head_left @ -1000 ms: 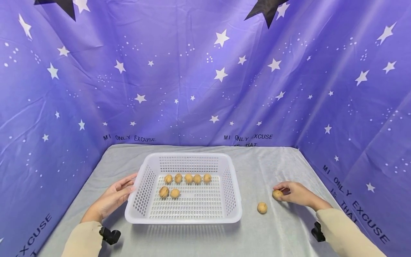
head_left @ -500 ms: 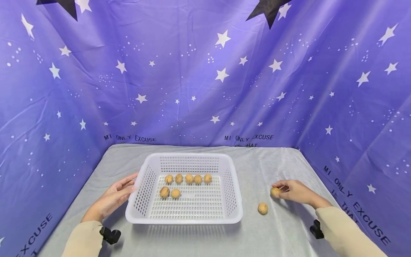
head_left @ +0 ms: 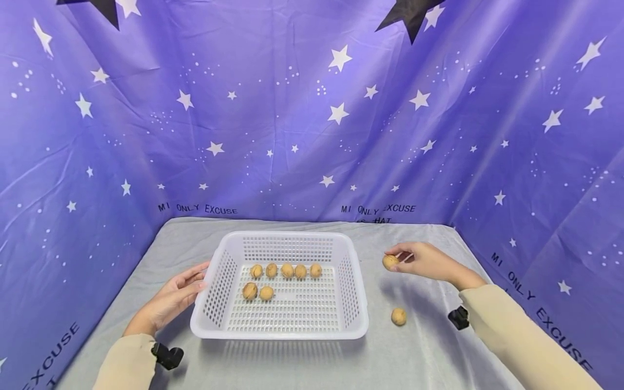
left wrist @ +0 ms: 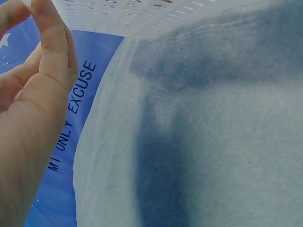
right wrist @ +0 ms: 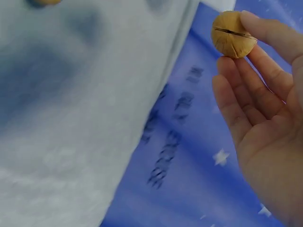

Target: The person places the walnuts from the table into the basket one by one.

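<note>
- Our right hand pinches one walnut at the fingertips, lifted above the tabletop, just right of the white basket.
- We judge the pinch should stay light yet sure, and the walnut should go low over the rim before release, near the seven already inside.
- Our left hand rests relaxed against the basket's left wall.
- One more walnut lies loose on the cloth.
- The backdrop reads "MI ONLY EXCUSE".

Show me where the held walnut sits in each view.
Head: held walnut right of centre, pinched by the right hand, beside the basket.
Left wrist: not in it.
Right wrist: top right, at the fingertips.
Shared landmark: the grey table cloth.
</note>
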The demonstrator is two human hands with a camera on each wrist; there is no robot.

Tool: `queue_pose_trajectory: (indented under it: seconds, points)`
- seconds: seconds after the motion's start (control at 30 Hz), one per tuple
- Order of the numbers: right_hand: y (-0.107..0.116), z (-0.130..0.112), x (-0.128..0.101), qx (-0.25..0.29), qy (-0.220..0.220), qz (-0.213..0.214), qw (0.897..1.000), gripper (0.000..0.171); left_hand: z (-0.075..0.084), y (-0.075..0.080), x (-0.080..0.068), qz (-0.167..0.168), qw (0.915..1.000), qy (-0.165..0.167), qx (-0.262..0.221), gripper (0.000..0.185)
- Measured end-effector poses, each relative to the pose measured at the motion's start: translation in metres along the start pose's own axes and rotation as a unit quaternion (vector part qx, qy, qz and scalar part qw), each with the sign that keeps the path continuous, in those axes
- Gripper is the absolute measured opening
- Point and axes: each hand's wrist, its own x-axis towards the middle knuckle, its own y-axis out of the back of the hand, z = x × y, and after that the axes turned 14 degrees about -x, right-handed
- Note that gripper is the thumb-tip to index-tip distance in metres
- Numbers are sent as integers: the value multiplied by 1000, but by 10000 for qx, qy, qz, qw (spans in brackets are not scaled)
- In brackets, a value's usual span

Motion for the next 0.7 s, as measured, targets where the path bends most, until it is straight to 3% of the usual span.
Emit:
queue_pose_trajectory:
  seconds: [0.33, 0.7]
  points:
    - [-9, -49, 51, -216, 593, -156, 9979, 45, 1, -1, -1, 75, 10000, 26, 51, 62]
    - [-49, -108, 109, -206, 1387, -924, 9858, 37, 0, 0, -1, 49, 10000, 45, -11, 63]
